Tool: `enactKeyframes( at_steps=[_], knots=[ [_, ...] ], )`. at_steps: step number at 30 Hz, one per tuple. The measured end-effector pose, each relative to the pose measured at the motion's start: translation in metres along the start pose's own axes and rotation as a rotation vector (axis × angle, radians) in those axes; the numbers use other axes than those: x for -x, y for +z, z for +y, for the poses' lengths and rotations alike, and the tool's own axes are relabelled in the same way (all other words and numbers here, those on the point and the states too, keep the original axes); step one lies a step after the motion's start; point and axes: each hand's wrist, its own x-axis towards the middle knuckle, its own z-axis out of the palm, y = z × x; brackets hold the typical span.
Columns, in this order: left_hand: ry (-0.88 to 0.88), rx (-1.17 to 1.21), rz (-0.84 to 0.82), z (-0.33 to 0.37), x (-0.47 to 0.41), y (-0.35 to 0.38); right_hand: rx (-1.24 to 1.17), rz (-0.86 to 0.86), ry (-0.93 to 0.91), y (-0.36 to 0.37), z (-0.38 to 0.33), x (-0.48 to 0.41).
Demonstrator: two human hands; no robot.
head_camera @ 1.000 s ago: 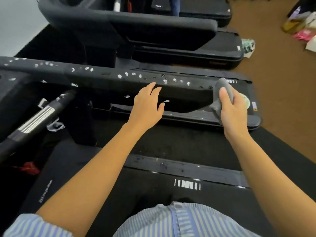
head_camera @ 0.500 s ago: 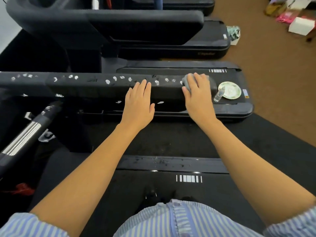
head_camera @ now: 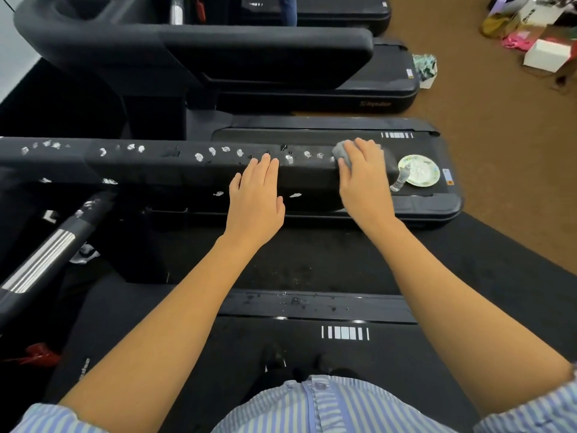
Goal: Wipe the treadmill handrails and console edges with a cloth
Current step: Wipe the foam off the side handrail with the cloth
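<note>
Left hand (head_camera: 254,198) flat on handrail (head_camera: 156,164), right hand (head_camera: 362,179) presses cloth (head_camera: 342,153); bottle (head_camera: 399,179) beside plate (head_camera: 421,170).

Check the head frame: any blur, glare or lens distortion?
Head view: left hand and right hand sharp, no motion blur; silver ribbed grip bar shows glare streaks; wide-angle stretch toward the bottom corners; lighting even, shadows soft.

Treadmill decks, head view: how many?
4: the deck underfoot, the next deck beyond the spotted handrail, holding the plate, a third deck behind it, a fourth deck cut off at the top edge. More may be hidden.
</note>
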Motion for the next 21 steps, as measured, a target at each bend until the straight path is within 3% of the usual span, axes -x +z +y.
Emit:
enactKeyframes(
  at_steps=[4, 11, 17, 21],
  knots=[
    [-0.012, -0.012, -0.004, 0.002, -0.001, 0.0, 0.02, -0.021, -0.161, 0.003, -0.007, 0.01],
    [-0.014, -0.003, -0.004, 0.002, -0.001, -0.001, -0.076, -0.002, 0.1, -0.006, 0.011, -0.004],
    [-0.006, 0.002, 0.014, 0.001, 0.0, 0.0, 0.004, -0.077, -0.195, 0.012, -0.024, -0.005],
    [-0.002, 0.007, 0.015, 0.001, 0.0, 0.001, -0.031, -0.113, -0.204, 0.002, -0.013, 0.001]
  ],
)
